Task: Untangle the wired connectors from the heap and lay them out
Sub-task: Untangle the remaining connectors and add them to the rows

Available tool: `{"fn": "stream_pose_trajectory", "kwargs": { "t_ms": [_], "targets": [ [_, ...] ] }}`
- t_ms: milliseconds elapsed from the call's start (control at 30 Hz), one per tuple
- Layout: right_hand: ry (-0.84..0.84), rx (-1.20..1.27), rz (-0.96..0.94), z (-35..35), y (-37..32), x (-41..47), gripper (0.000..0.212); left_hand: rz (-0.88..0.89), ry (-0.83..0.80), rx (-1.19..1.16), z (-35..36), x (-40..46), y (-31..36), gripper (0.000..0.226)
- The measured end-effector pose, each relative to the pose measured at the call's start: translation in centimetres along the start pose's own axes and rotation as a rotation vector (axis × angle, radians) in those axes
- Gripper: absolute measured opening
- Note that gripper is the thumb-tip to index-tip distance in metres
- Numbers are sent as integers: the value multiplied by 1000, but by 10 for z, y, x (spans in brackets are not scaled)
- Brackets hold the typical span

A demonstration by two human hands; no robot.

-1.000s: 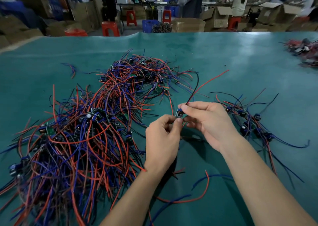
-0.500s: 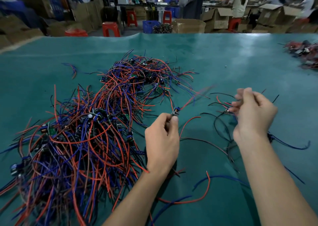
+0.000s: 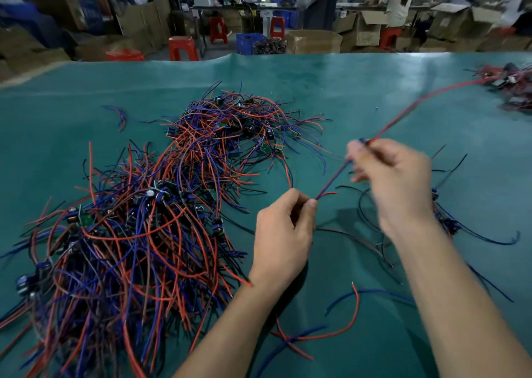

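Beyond my green counter (image 3: pixel 345 89) I see red stools (image 3: pixel 183 48) and cardboard boxes (image 3: pixel 313 42). A blue crate (image 3: pixel 249 43) sits between them. A person (image 3: pixel 398 0) sits far back.

The heap of wires (image 3: pixel 138 233) at nine o'clock mixes red, blue and black strands, flecked with small green circuit boards (image 3: pixel 86 219). The table cover (image 3: pixel 316 89) is plain teal. At twelve o'clock stand red stools (image 3: pixel 183 48) and a blue crate (image 3: pixel 250 43).
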State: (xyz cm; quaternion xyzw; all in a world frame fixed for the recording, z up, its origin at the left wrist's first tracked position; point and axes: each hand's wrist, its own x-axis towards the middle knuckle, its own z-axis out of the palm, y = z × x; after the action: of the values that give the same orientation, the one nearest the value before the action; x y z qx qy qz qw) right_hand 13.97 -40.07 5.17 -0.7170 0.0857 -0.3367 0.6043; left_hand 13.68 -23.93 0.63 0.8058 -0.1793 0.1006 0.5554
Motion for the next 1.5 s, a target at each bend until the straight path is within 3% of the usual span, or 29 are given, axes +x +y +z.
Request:
{"fn": "stream_pose_trajectory", "kwargs": {
  "t_ms": [100, 200, 267, 400, 500, 600, 667, 767, 800, 967, 1200, 1267, 1367, 1500],
  "targets": [
    [229, 166, -25, -15, -24, 9, 22, 25, -37, 22, -1, -1, 3, 23],
    [243, 258, -140, -6, -69, 14, 25, 12, 6, 23, -2, 0, 1, 23],
    [78, 187, -221, 16, -100, 13, 27, 5, 40, 18, -2, 0, 0, 23],
    [-561, -15, -218, 93, -142, -4, 42, 1, 66, 4, -3, 0, 5, 18],
    [-906, -469, -201, 143, -139, -2, 63, -8, 62, -49, -5, 0, 5, 12],
    [-826, -802, -184, 156, -105, 28, 57, -30, 82, -83, -4, 1, 4, 14],
    [-708, -1006, -181, 148, -70, 51, 36, -47, 103, -87, -3, 1, 4, 14],
    [-682, -1148, -59, 126, -24, 62, 15, -64, 133, -64, -2, 2, 2, 12],
    [-676, -1119, -26, 120, -12, 61, 7, -62, 135, -48, -3, 2, 2, 11],
    [-482, -875, 67, 96, 10, 69, 20, -84, 144, -38, -5, 2, 2, 9],
    [-230, 150, 432, 36, -30, 58, 24, -159, 180, -99, -4, 2, 0, 12],
    [-282, 279, 489, 25, -38, 37, 24, -156, 171, -99, -4, 3, 0, 17],
    [-503, 391, 557, 19, -34, -3, 29, -121, 150, -128, -5, 0, 4, 34],
    [-811, 271, 590, 17, -21, -31, 34, -64, 129, -153, -7, -3, 7, 48]
  ]
}}
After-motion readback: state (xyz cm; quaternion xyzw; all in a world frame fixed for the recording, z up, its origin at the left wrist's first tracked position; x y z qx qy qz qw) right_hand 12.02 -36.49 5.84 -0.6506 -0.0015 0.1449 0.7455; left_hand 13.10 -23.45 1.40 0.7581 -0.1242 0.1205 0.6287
